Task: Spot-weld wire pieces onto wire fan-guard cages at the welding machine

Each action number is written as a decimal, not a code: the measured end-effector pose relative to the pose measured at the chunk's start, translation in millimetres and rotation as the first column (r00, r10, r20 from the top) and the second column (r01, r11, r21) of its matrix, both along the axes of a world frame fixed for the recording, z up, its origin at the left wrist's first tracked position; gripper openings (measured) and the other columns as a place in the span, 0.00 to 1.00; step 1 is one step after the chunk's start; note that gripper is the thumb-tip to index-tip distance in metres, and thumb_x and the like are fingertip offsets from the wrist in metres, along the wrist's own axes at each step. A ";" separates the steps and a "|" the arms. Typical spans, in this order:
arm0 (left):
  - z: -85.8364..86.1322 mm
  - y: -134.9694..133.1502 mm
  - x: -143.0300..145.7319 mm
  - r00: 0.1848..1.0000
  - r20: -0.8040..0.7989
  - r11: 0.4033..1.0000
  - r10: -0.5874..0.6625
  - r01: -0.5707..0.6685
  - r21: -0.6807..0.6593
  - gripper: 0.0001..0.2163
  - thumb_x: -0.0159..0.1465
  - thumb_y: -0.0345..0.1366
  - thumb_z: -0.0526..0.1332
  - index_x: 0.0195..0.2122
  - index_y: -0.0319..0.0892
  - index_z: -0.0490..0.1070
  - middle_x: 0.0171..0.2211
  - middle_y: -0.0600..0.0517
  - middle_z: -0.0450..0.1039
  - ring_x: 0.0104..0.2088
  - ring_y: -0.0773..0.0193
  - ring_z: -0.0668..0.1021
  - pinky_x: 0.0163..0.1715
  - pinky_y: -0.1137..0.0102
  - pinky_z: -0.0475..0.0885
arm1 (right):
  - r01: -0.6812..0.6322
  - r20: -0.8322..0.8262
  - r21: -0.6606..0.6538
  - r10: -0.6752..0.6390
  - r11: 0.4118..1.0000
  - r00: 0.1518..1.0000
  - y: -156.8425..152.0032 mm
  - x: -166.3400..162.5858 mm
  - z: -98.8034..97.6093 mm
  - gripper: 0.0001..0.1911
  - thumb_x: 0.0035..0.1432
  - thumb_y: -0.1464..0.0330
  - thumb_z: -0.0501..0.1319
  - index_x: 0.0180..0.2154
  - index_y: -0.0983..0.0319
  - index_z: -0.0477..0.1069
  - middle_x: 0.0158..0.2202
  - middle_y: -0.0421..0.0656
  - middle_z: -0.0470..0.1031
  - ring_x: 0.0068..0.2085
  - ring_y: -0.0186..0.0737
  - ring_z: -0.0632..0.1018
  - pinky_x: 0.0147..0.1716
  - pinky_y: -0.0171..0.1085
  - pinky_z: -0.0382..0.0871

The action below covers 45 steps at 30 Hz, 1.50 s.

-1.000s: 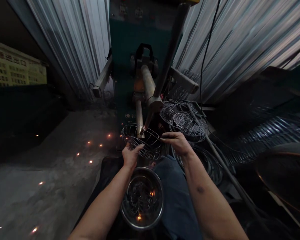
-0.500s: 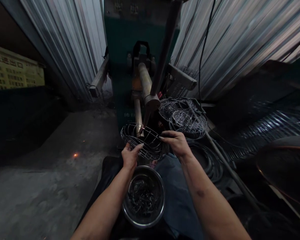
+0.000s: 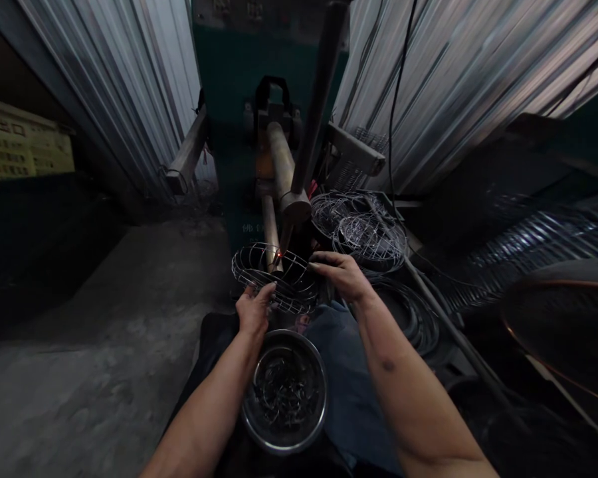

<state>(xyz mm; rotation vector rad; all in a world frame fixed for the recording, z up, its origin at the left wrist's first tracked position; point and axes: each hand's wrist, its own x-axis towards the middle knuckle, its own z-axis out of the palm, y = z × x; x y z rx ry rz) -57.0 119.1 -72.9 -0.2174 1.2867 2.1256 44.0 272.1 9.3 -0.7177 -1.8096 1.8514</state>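
Observation:
A round wire basket rests over the lower bar of a spot-welding machine. My left hand grips its near rim. At the basket's right edge, my right hand pinches the wire. The upper electrode tip touches the basket with a small orange glow. In my lap sits a steel bowl holding several small bent wire pieces.
Finished wire baskets are piled to the right of the machine, with coiled wire rings below them. Corrugated metal sheets stand behind on both sides. Bare concrete floor lies to the left.
The scattered sparks on the floor have died out. My view has drifted right, so everything sits a little further left. Both hands keep hold of the basket, and a small glow shows at the electrode tip.

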 end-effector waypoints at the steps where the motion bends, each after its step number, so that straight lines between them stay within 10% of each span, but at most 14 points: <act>1: -1.0 -0.2 0.3 1.000 0.025 1.000 -0.004 0.004 0.009 0.24 0.38 0.37 0.73 0.36 0.39 0.68 0.28 0.54 0.72 0.24 0.66 0.75 0.26 0.68 0.70 | -0.024 0.028 -0.024 0.025 0.999 0.999 3.0 7.9 -1.4 0.18 0.35 0.60 0.73 0.31 0.63 0.79 0.25 0.40 0.76 0.26 0.35 0.74 0.29 0.36 0.68; 13: -2.8 12.8 0.9 0.959 0.282 0.993 0.018 -0.050 0.106 0.11 0.47 0.33 0.68 0.29 0.38 0.67 0.22 0.55 0.67 0.24 0.61 0.76 0.25 0.64 0.73 | -0.059 0.067 0.043 0.056 0.997 0.996 3.8 -9.3 13.9 0.16 0.32 0.62 0.72 0.26 0.64 0.77 0.21 0.38 0.72 0.23 0.34 0.71 0.27 0.36 0.66; 45: 0.3 11.6 9.6 0.939 0.341 0.994 -0.051 0.015 0.107 0.09 0.52 0.34 0.66 0.30 0.39 0.66 0.23 0.53 0.67 0.25 0.60 0.77 0.26 0.64 0.74 | -0.026 0.047 0.073 0.023 0.997 0.999 -1.7 -4.2 15.4 0.16 0.32 0.63 0.73 0.27 0.63 0.77 0.24 0.39 0.74 0.26 0.34 0.71 0.28 0.35 0.66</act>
